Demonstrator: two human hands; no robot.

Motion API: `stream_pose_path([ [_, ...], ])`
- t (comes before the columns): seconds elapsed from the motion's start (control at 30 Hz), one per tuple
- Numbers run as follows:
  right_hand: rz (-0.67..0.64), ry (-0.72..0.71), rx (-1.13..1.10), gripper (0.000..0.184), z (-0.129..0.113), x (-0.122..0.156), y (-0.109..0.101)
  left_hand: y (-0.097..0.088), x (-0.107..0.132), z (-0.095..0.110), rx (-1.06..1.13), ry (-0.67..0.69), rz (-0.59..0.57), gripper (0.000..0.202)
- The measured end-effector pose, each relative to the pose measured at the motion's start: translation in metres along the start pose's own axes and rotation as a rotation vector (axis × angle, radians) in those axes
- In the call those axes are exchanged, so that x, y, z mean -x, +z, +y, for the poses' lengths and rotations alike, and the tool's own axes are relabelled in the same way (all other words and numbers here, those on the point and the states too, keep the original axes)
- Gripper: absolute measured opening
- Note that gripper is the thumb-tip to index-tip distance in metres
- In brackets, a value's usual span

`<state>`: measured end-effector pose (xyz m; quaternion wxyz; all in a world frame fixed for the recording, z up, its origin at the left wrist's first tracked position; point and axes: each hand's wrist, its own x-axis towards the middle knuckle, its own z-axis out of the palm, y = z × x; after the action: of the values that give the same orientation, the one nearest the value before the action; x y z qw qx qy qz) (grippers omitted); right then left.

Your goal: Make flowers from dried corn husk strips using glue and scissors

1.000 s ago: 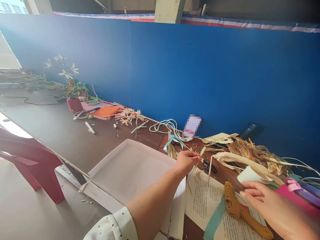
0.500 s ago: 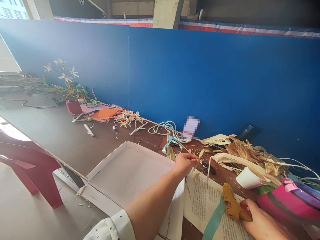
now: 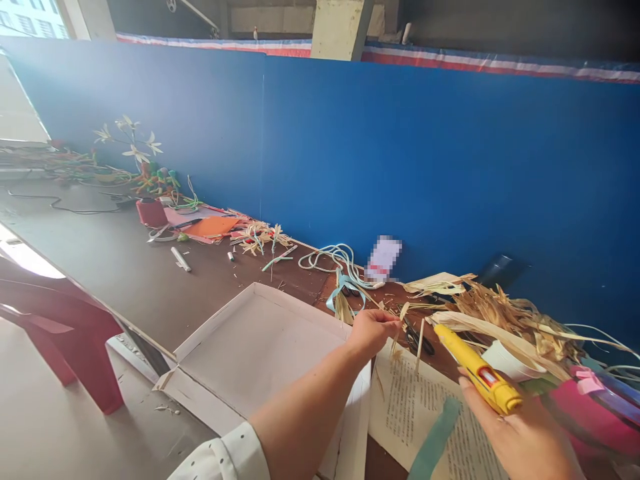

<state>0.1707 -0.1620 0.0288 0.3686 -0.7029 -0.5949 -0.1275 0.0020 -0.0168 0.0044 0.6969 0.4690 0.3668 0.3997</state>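
My left hand (image 3: 373,330) is closed in a pinch on a small piece of dried corn husk (image 3: 404,311), held above the near edge of the printed sheet. In my right hand (image 3: 525,430) is a yellow glue gun (image 3: 467,357), its nozzle pointing up and left toward the husk piece, apart from it. Between the nozzle and my left fingers a thin pale stick (image 3: 420,337) shows. Behind it lie black scissors (image 3: 424,343), partly covered. Under both hands spreads the printed sheet (image 3: 400,407), with a teal ribbon (image 3: 435,440) across it.
A shallow white box (image 3: 270,347) sits left of the sheet. Dried husks (image 3: 505,310), a white cup (image 3: 510,360) and a pink container (image 3: 575,420) crowd the right. A blue panel (image 3: 450,160) runs along the back. A red chair (image 3: 90,360) stands at the left.
My right hand has lifted the glue gun off the printed sheet and turned it so the nozzle points up-left, toward my left fingers. The left hand holds nearly still.
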Motion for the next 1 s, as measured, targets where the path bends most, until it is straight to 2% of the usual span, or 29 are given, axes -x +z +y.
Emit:
stream_pose_path([
  [0.13,-0.021,-0.154,0.029,0.02,-0.014,0.004,0.027,0.0,-0.004,-0.002,-0.019,0.013,0.004,0.013],
  [0.3,0.013,-0.099,0.005,0.018,-0.018,0.012,0.05,0.0,-0.008,-0.005,-0.006,0.035,0.029,0.015],
  [0.53,0.022,-0.073,-0.065,0.021,-0.018,0.011,0.05,0.001,-0.008,-0.008,-0.008,0.045,0.039,0.013],
  [0.77,0.19,-0.372,0.093,0.028,-0.009,0.011,0.06,0.001,-0.005,-0.004,-0.024,0.042,0.043,0.013],
  [1.0,0.172,-0.516,0.273,0.025,-0.001,0.011,0.06,0.001,-0.008,-0.007,-0.024,0.071,0.046,0.012],
])
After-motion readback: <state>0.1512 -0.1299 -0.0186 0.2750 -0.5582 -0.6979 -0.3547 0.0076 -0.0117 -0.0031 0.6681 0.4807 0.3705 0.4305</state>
